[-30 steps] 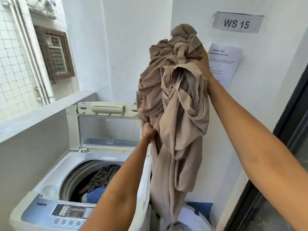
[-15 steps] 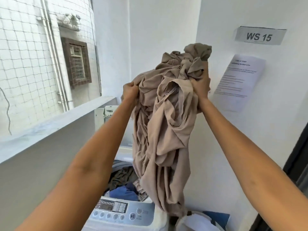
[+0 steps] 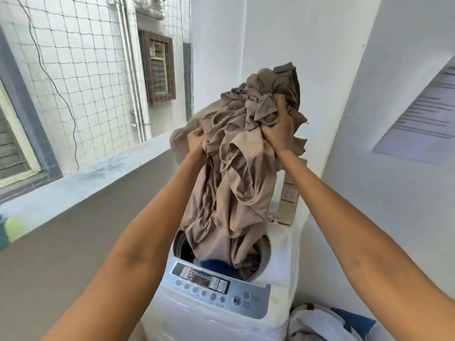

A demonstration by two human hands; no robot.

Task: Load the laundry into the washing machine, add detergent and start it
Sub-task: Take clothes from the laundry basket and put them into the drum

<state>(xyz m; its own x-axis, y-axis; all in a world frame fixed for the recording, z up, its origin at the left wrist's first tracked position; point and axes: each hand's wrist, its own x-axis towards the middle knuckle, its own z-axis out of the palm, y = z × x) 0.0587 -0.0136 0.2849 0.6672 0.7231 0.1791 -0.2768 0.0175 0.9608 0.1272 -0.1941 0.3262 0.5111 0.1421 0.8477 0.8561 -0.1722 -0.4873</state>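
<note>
Both hands are clenched tight in 1 big beige sheet [image 3: 231,173]. The right grip [image 3: 277,126] has a fistful of bunched folds near the top of the bundle; the left grip [image 3: 197,141] is closed on the cloth lower and to the side. No fingers are loose on either.

The sheet hangs straight down below the grips, and its lower end already dips into the open drum [image 3: 262,254] of the washer [image 3: 214,311], over a blue garment [image 3: 214,263] and other dark clothes lying there. The raised lid [image 3: 290,190] stands just behind the hanging cloth, under the right grip. The panel [image 3: 209,284] of buttons sits nearest the person, well below both grips.

Risks, as I judge them:
- Most of the sheet is above the rim. Let go at once and folds may spill over the edge, toward the panel or down the side.
- Cloth brushing the lid could snag on its hinge or knock it shut.
- A wad dropped as 1 lump may sit high and unbalance the load.

More laundry waits in a basket [image 3: 317,323] low on the right-grip side. Detergent is not in view, and the start step is some way off.
</note>
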